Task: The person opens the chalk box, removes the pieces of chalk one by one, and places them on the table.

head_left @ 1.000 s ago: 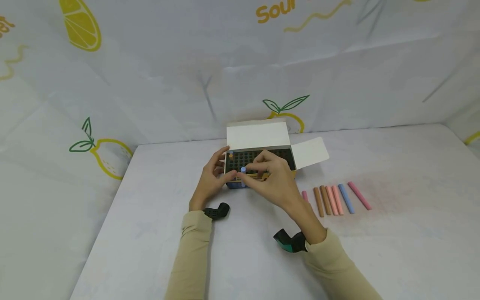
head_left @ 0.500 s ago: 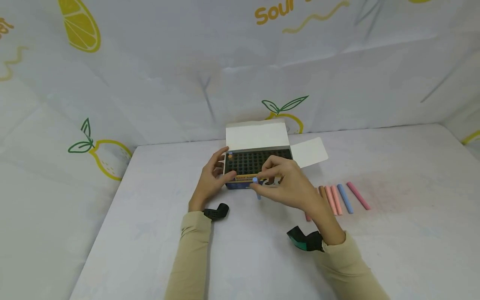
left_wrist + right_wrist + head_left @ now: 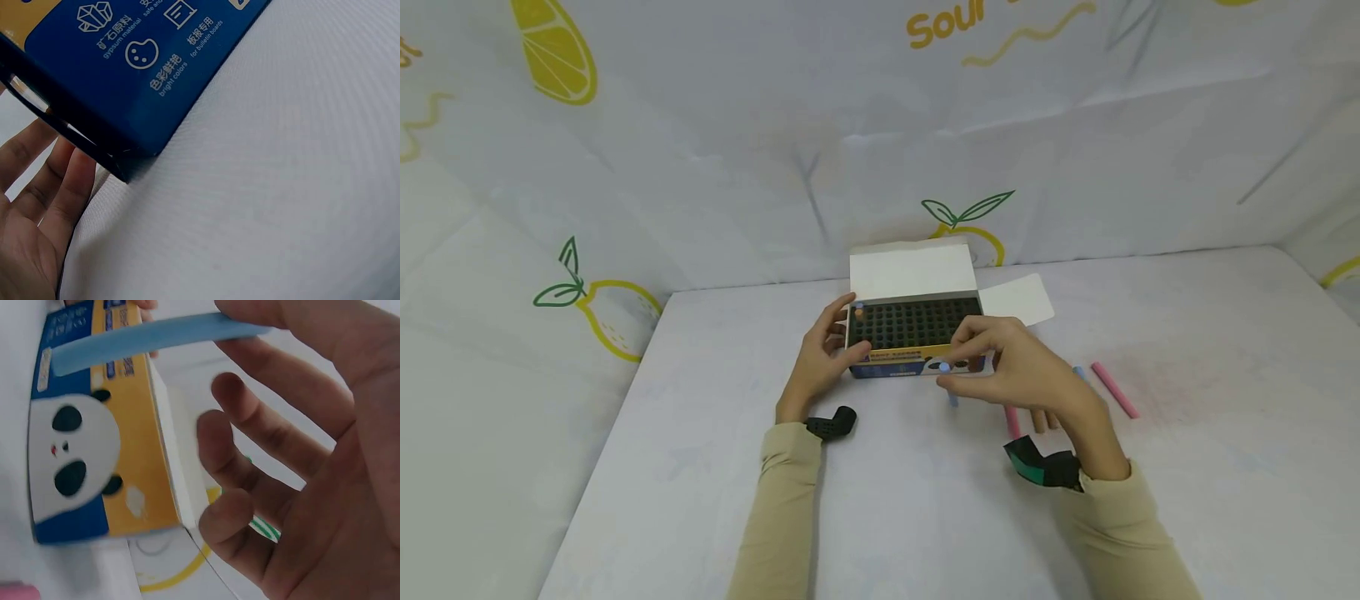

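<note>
In the head view, my right hand (image 3: 1018, 362) pinches a blue chalk stick (image 3: 944, 367) between thumb and index finger. The stick hangs roughly upright just in front of the chalk box (image 3: 887, 367). Seen from the right wrist, the blue chalk (image 3: 144, 340) crosses in front of the panda-printed box face (image 3: 134, 462), its other fingers loosely bent. My left hand (image 3: 823, 354) holds the box's left end, thumb at the front edge and fingers along the side. Inside the black holed insert (image 3: 917, 323), a blue and a brown chalk stand at the back left corner.
Loose chalks lie to the right: a pink stick (image 3: 1114, 389), a second pink stick (image 3: 1012, 422) and brown ones (image 3: 1038, 420), partly hidden by my right arm. The box's white lid (image 3: 913, 272) stands raised, and a side flap (image 3: 1022, 298) sticks out right.
My right hand has moved right and slightly toward me, carrying the blue chalk from above the box's front to outside it. The left hand and the box stay in place.
</note>
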{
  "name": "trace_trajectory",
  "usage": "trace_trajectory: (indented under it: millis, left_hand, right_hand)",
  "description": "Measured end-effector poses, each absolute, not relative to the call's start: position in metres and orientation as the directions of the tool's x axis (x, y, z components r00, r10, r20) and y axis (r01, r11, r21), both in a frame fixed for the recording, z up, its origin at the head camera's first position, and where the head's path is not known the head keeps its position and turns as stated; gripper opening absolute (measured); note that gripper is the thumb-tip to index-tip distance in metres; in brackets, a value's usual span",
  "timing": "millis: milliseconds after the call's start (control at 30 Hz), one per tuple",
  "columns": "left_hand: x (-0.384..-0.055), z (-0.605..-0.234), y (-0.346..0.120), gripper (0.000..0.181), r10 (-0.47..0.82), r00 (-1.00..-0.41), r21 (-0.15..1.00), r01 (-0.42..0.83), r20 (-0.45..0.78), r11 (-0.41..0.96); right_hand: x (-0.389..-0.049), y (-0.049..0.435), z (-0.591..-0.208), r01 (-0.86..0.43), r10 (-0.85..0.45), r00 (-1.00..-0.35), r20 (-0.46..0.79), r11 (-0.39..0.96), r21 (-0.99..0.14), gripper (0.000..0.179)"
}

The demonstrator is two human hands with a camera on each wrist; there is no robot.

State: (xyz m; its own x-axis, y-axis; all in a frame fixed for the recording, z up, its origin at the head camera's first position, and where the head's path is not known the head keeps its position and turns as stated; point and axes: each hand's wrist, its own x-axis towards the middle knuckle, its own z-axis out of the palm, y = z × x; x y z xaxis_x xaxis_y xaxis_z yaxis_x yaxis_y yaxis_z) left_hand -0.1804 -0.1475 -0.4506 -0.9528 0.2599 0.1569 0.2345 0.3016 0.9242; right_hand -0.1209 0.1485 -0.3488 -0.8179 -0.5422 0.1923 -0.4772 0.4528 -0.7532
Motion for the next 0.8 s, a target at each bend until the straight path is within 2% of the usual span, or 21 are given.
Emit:
trace_trajectory:
  millis: [200, 433, 800]
  left_hand:
    - [-0.179, -0.448, -0.147, 0.075, 0.264, -0.951, 0.924, 0.239, 0.160, 0.300]
    - [-0.180, -0.450, -0.148, 0.076, 0.269, -0.950, 0.925, 0.238, 0.159, 0.297]
    - [-0.180, -0.450, -0.148, 0.075, 0.267, -0.954, 0.929, 0.220, 0.140, 0.297]
  right_hand:
    - [-0.120, 0.172, -0.347, -0.474, -0.573, -0.805, 0.152, 0.468, -0.746, 0.004]
    - [-0.120, 0.196, -0.349, -0.476, -0.594, -0.791, 0.146, 0.448, -0.757, 0.012]
    - [-0.111, 0.237, -0.346, -0.386, -0.495, -0.866, 0.071, 0.571, -0.725, 0.011]
